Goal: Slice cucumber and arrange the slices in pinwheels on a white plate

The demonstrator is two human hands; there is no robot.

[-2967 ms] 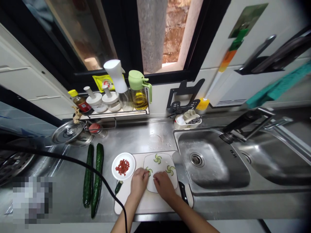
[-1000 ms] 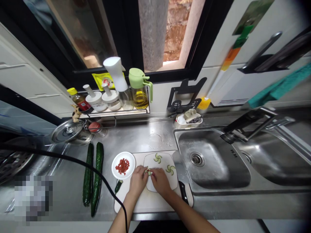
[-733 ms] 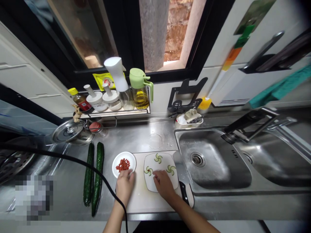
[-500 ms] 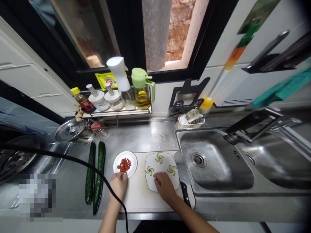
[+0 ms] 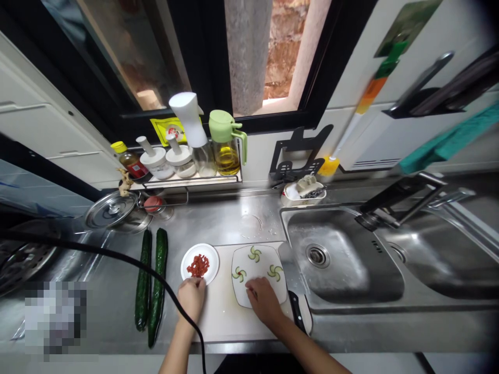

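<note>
Three green swirls (image 5: 254, 254) of thin, curved slices decorate a pale square plate (image 5: 242, 297), one toward the far edge and one at either side; their rims are darker green than their light flesh, and the left one has a red speck at its centre. The plate lies on a cutting board (image 5: 230, 328) on the steel tabletop (image 5: 210, 215). To its left, a white round plate (image 5: 185, 261) bears a loose heap of small, wrinkled red pieces (image 5: 198, 265). The person's left hand (image 5: 192, 298) is at this plate's near rim, fingers bunched together; whether they pinch anything cannot be told. The right hand (image 5: 264, 298) is over the square plate's near right part, fingers curled inward, hiding some of its surface and whatever may be between the fingertips. No brand can be read: the yellow-capped bottle (image 5: 134, 167) has a red label, and the yellow packet (image 5: 159, 129) a round red-and-white emblem, both too small to make out. A pixelated patch (image 5: 56, 317) masks the lower left, and a black cable (image 5: 117, 255) crosses in front of two whole cucumbers (image 5: 143, 296) and the left arm. Beside the square plate, a knife's black handle (image 5: 297, 311) shows.
</note>
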